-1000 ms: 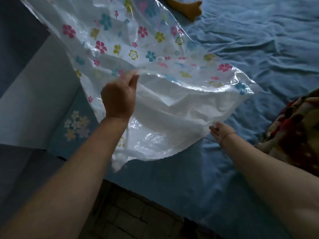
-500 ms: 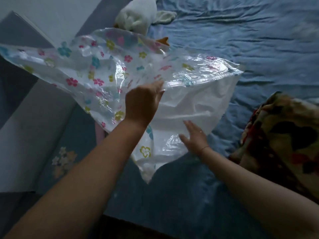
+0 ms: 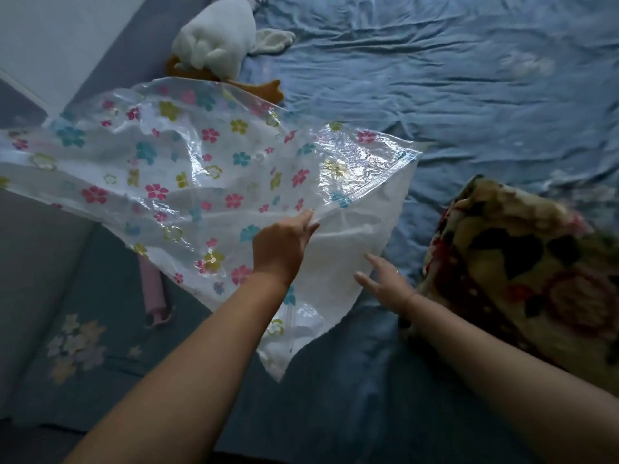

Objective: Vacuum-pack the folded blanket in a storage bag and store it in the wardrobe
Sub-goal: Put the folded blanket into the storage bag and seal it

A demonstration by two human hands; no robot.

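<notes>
1. While the storage bag (image 3: 187,169) hangs spread from 9 o'clock to centre above the bed (image 3: 469,95), its mouth gapes toward 3 o'clock, with nothing inside as far as shows.
2. Left grip (image 3: 281,249), at centre, is clamped on the mouth's upper lip, lifting it.
3. Right grip (image 3: 385,283), just beside at 4 o'clock, is spread apart and holds nothing, fingers at the lower layer's edge.
4. Folded blanket (image 3: 522,269) lies on the bed at 3 o'clock, outside the bag. Loading, sealing, vacuuming and the wardrobe all remain, I judge.
</notes>
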